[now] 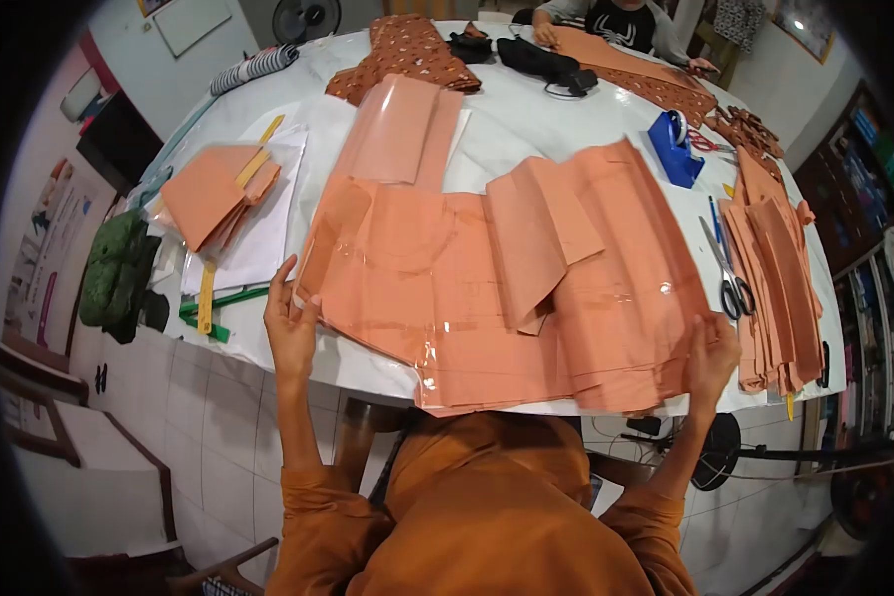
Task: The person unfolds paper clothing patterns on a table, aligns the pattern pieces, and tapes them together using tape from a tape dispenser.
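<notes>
A large taped sheet of orange paper (477, 298) spreads across the front of the white table, with creases and shiny tape strips. On it lies a folded orange piece (538, 233). My left hand (292, 313) is at the sheet's left edge, fingers apart and pointing up, with the thumb near the paper. My right hand (713, 353) grips the lower right edge of the sheet, its fingers bent around the paper. Behind the sheet lies another orange piece under clear plastic (392, 129).
Scissors (733, 296) and folded orange pieces (780, 288) lie right, below a blue tape dispenser (675, 151). Folded orange papers (209, 194) and a yellow ruler (207, 298) are left. Patterned brown fabric (407, 60) lies behind. Another person (621, 30) sits across the table.
</notes>
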{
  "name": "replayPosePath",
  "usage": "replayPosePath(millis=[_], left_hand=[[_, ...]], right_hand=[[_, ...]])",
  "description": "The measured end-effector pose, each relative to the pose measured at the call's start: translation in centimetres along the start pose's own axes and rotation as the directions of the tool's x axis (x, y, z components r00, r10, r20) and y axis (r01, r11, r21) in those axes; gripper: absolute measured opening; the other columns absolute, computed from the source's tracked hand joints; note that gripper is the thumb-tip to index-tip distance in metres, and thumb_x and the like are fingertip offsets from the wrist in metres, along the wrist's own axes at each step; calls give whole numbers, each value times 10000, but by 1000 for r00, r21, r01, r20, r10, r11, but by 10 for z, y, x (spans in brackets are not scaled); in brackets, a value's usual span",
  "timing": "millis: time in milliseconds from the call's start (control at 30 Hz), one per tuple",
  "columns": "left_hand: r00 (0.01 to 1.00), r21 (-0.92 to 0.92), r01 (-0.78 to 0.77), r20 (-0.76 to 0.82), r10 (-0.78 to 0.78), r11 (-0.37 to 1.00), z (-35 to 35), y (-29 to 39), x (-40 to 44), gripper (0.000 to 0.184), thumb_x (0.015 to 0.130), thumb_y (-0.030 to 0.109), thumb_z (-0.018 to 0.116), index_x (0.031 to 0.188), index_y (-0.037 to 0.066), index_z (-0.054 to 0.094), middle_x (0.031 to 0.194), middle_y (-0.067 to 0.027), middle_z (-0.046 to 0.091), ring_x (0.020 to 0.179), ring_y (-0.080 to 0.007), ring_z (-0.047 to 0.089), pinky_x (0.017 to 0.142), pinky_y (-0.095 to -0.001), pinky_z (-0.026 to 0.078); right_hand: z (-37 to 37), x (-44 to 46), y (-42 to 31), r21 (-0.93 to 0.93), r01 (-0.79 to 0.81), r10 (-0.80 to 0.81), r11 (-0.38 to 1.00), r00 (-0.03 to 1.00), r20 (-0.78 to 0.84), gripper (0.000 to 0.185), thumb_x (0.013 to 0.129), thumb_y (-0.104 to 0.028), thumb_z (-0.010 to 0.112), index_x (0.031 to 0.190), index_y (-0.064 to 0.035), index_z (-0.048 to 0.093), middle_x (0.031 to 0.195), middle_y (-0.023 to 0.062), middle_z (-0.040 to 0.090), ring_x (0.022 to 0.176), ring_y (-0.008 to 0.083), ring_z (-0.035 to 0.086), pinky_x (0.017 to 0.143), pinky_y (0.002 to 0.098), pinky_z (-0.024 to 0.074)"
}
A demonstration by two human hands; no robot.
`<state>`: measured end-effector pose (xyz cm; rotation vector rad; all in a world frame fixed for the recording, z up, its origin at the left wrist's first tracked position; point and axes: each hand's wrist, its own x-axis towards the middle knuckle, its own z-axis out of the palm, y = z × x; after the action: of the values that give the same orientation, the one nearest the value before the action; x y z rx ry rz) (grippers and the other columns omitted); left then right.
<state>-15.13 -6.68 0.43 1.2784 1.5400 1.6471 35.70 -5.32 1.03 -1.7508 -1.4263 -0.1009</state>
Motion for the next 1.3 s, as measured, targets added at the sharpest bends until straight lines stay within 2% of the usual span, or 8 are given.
replayPosePath(millis=[200, 633, 767, 900, 1000, 1167, 1200, 1300], left_hand=[[997, 28, -47, -58, 48, 999, -24, -32, 2, 538, 878, -150, 513, 1397, -34, 433, 1362, -169, 542, 1117, -160, 601, 862, -244, 501], [991, 85, 72, -117, -62, 994, -22, -17, 4, 586, 864, -105, 578, 1420, -5, 422, 1233, -162, 606, 1073, -186, 624, 872, -293, 531], [998, 258, 34, -62, -18, 966, -21, -2, 1, 713, 838, -96, 611, 1486, 51, 352, 1025, -74, 617, 887, -117, 610, 737, -236, 515], [996, 112, -6, -86, 15, 994, -26, -16, -2, 761, 800, -91, 650, 1486, 92, 377, 1056, -119, 648, 976, -172, 618, 833, -281, 513], [993, 90, 28, -115, -18, 996, -28, -19, -5, 750, 803, -102, 640, 1481, 85, 382, 1079, -131, 653, 988, -178, 619, 858, -292, 508], [988, 110, 31, -155, -13, 993, -27, -21, -5, 723, 810, -116, 625, 1469, 76, 397, 1124, -147, 654, 1019, -175, 621, 885, -299, 503], [988, 181, -38, -142, 65, 983, -29, -27, -4, 713, 821, -103, 623, 1472, 53, 378, 1062, -90, 630, 836, -104, 593, 637, -223, 473], [973, 368, -99, -160, 168, 924, -25, -25, -6, 671, 830, -85, 628, 1452, 35, 406, 1097, -131, 645, 798, -145, 606, 657, -266, 491]], right_hand=[[-4, 5, 40, -22, -8, 9, 1000, 999, 38, 143, 912, -75, 629, 929, 67, 631, 817, 201, 660, 738, 303, 632, 713, 388, 491], [-38, 29, 50, -387, 81, -20, 918, 987, 159, 136, 921, -114, 621, 974, 9, 645, 816, 151, 645, 759, 313, 624, 702, 403, 477], [-32, 49, -32, -87, 338, -310, 937, 920, 241, 143, 900, -117, 648, 966, 9, 643, 848, 131, 634, 784, 287, 608, 724, 391, 464], [9, 64, -123, 319, 457, -557, 830, 695, 455, 163, 879, -144, 682, 917, 11, 651, 810, 124, 627, 767, 267, 598, 712, 362, 452], [70, 80, -152, 321, 220, -389, 921, 512, 766, 361, 924, -314, 640, 963, 45, 638, 891, 164, 640, 792, 257, 612, 722, 372, 484], [170, 93, -137, 27, 260, -170, 965, 548, 819, 653, 793, -475, 752, 1025, 114, 592, 1057, 294, 590, 1082, 369, 550, 881, 436, 489], [177, 88, -133, 1, 281, -174, 960, 594, 785, 671, 768, -472, 773, 1042, 111, 585, 1064, 289, 593, 1110, 370, 534, 891, 439, 485], [183, 84, -118, -32, 240, -137, 970, 653, 745, 706, 710, -428, 820, 1094, 104, 559, 1086, 274, 599, 1159, 356, 513, 910, 436, 478]])
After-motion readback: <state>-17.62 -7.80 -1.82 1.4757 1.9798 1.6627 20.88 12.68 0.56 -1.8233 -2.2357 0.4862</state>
